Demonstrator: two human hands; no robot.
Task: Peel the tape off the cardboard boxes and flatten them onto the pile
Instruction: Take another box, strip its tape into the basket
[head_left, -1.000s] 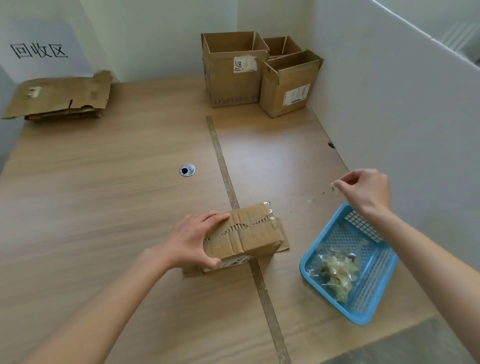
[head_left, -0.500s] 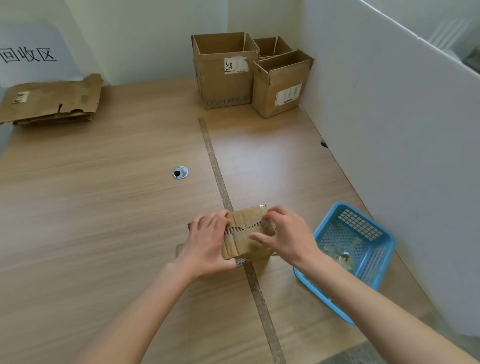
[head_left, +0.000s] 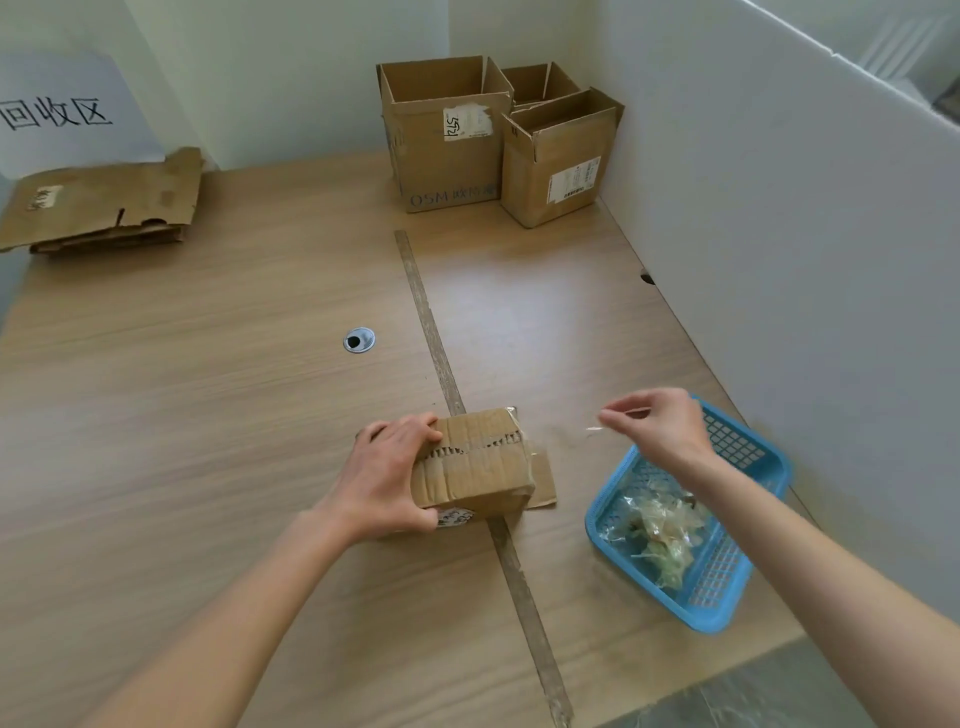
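The right hand (head_left: 657, 428) has left the small cardboard box (head_left: 480, 462) and now pinches a clear tape sliver (head_left: 595, 429) beside the blue basket (head_left: 722, 618). The left hand (head_left: 387, 475) grips the box's left end.

Brown cardboard box (head_left: 475, 462) under the left hand's fingers (head_left: 410, 431), with a torn zigzag seam and a white label; clear tape sliver (head_left: 595, 429) at the right hand's fingertips (head_left: 610, 418); blue lattice basket (head_left: 727, 613) below them, holding yellowish-clear tape scraps (head_left: 662, 535); pale wood-grain table (head_left: 208, 415).
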